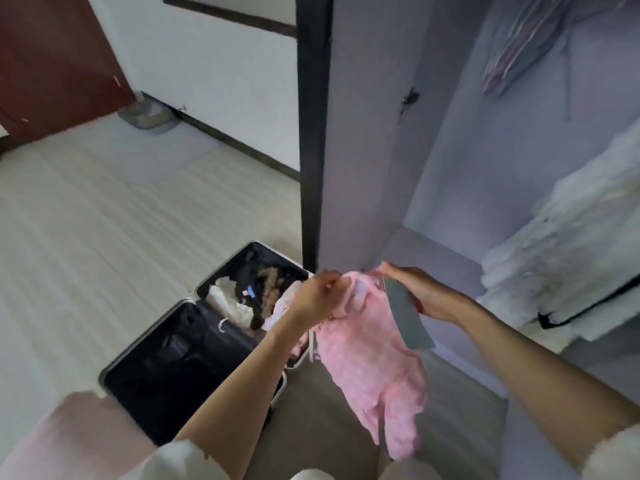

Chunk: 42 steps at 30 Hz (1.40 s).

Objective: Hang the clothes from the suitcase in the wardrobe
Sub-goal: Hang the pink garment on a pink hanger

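Left hand pinches top of pink top, held near open wardrobe. Right hand holds grey hanger, fingers nearly flat. Suitcase on floor, left, more clothes inside. Loose hold: hanger may miss neck hole, top may slip and drop.

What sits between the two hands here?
In the head view, the pink garment's top edge spans from left hand to right hand.

You are getting soft daylight brightening the pale floor, while the wardrobe interior is sitting dim and bluish; everything is blurring slightly, with edges bending.
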{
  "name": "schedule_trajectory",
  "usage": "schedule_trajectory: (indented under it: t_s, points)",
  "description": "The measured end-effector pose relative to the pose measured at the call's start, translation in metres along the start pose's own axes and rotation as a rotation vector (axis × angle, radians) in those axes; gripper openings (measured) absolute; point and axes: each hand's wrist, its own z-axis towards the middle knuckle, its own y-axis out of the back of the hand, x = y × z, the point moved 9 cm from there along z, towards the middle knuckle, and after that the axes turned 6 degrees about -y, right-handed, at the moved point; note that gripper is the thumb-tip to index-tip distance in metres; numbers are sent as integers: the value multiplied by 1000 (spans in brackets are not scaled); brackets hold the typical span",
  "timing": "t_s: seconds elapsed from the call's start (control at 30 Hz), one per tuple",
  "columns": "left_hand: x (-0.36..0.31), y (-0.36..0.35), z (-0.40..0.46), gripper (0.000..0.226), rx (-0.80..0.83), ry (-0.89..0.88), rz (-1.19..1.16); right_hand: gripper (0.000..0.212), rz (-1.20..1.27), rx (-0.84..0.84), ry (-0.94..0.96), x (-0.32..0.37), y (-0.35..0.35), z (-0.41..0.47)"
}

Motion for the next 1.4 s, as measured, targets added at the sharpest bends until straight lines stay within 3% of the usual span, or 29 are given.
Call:
schedule_trajectory:
  t_s: [0.13,0.23,0.4,0.53,0.63,0.7,0.8,0.87,0.97,1.07,1.1,1.17,1.2,1.3,1.4]
  points:
    - [-18,-16,50,34,-135,114,-132,37,-117,-145,-40,-16,92,-19]
    - [-51,-51,90,32,-129,119,-171,36,-231,-226,-4,-24,155,-31]
    - [-87,-94,141,32,-151,152,-258,17,-574,-163,60,-17,211,-29]
    - [-106,-124,178,34,-151,186,-294,35,-845,-156,1,-9,257,-21]
    - [-117,-133,193,29,-189,198,-339,6,-906,-209,-3,3,280,-19]
    - [-124,-134,207,27,-217,176,-294,20,-733,-272,41,9,299,-16]
    - [-128,-133,224,11,-219,129,-233,24,-205,-282,153,23,312,-12]
    - [-129,-136,234,23,-170,149,-173,29,45,-326,197,33,321,-9]
    - [-143,-159,237,13,58,115,-215,30,262,-304,187,41,317,2]
    - [-158,-193,220,19,372,141,-288,21,639,-93,286,58,301,11]
    - [-161,-200,218,19,441,117,-264,29,711,-38,372,70,302,12]
    - [-170,-208,217,24,503,31,-209,34,790,-29,495,86,312,13]
    - [-175,-210,218,22,511,-15,-229,35,815,-102,478,87,321,16]
    - [-186,-210,231,24,480,-80,-192,42,732,-400,363,74,357,26]
    - [-193,-189,250,29,323,-116,-332,34,634,-526,193,54,369,29]
